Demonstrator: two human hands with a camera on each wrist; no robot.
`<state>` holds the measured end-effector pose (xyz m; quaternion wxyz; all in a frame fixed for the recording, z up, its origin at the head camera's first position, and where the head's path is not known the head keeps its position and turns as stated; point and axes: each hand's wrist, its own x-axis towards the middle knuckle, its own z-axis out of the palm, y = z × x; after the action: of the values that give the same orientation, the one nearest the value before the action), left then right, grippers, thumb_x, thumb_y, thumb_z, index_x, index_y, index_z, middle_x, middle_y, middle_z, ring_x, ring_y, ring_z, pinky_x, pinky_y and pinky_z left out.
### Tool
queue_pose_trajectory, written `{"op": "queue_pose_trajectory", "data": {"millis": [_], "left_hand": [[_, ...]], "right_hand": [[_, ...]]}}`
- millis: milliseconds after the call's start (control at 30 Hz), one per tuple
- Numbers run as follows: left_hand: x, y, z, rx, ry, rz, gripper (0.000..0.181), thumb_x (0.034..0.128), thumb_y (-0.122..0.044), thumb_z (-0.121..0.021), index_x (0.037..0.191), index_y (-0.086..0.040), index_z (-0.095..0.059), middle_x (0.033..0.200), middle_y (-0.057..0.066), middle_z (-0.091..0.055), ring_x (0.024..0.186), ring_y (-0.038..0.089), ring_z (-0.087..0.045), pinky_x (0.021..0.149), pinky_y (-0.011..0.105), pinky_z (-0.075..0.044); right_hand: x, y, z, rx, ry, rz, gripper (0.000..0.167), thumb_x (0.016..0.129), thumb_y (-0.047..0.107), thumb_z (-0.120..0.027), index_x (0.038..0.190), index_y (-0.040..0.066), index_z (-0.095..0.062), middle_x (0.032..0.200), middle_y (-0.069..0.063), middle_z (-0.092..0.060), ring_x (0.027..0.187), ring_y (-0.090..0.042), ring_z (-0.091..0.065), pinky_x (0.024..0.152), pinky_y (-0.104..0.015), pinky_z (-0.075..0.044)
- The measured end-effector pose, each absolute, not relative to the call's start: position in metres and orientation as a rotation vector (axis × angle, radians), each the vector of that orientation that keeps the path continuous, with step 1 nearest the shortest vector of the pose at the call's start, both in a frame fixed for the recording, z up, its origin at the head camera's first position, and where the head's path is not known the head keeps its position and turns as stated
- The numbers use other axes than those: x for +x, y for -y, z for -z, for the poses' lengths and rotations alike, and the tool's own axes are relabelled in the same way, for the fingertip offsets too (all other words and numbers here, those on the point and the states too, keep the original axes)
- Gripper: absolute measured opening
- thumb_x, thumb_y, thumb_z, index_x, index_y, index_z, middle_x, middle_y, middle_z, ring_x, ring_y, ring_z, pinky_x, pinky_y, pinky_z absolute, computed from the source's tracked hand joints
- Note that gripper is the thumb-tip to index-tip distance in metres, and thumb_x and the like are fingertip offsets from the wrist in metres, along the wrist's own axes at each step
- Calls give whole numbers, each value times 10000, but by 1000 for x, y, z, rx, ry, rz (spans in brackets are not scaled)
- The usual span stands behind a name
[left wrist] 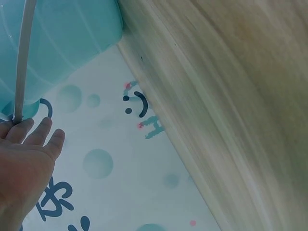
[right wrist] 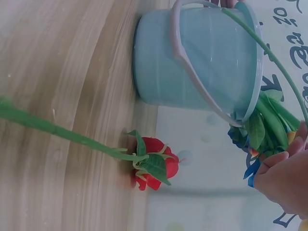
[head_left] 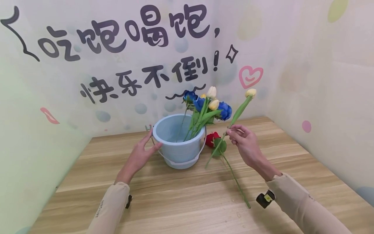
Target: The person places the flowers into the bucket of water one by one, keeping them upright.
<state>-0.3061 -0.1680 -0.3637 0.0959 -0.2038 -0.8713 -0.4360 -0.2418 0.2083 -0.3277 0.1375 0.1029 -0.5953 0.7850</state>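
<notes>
A light blue bucket (head_left: 181, 152) stands on the table, its handle hanging down in front. My left hand (head_left: 139, 157) rests against the bucket's left side near the rim, thumb at the front. In the left wrist view its extended fingers (left wrist: 36, 132) touch the bucket beside the handle's end. To the bucket's right, my right hand (head_left: 244, 143) pinches the stem of a pale yellow tulip (head_left: 250, 93), bloom up and stem end slanting down left. Blue flowers (head_left: 225, 111) and pale tulips (head_left: 212, 92) lean to the right inside the bucket.
A red rose (head_left: 212, 139) lies on the wooden table (head_left: 163, 201) right of the bucket, its long stem pointing toward the front right. Behind the table stands a wall covering (head_left: 125, 113) with printed dark writing; side walls flank the table.
</notes>
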Motion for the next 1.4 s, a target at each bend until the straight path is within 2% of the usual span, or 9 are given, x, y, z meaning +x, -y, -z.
{"op": "queue_pose_trajectory", "data": {"millis": [200, 433, 600, 1400], "left_hand": [[-306, 168, 365, -611, 2574, 1299, 799, 1024, -472, -629, 1657, -165, -249, 1684, 81, -230, 1540, 370, -213, 1189, 664, -212], [-306, 169, 365, -611, 2573, 1304, 807, 1021, -471, -633, 1653, -138, -258, 1683, 92, -233, 1538, 383, -213, 1185, 674, -212], [-306, 168, 366, -609, 2568, 1321, 804, 1019, -478, -635, 1657, -178, -249, 1687, 64, -219, 1542, 365, -205, 1191, 666, -206], [-306, 168, 364, -602, 2587, 1325, 826, 1005, -540, -625, 1662, -239, -225, 1696, 17, -191, 1549, 364, -181, 1168, 707, -202]], "right_hand": [[-242, -200, 321, 277, 1680, -2281, 146, 1024, -66, -571, 1015, 75, -612, 856, 14, -709, 768, -89, -530, 650, -181, -447], [-245, -187, 312, 261, 1626, -2274, 81, 1027, -51, -582, 1057, 21, -562, 864, 24, -677, 769, -95, -516, 665, -193, -450], [-248, -180, 308, 247, 1594, -2271, 97, 1031, -60, -565, 1092, 8, -532, 861, 30, -659, 769, -92, -522, 664, -183, -448], [-257, -170, 299, 147, 1462, -2225, 123, 1012, -70, -593, 1027, 46, -556, 802, 41, -678, 742, -91, -555, 622, -160, -449]]}}
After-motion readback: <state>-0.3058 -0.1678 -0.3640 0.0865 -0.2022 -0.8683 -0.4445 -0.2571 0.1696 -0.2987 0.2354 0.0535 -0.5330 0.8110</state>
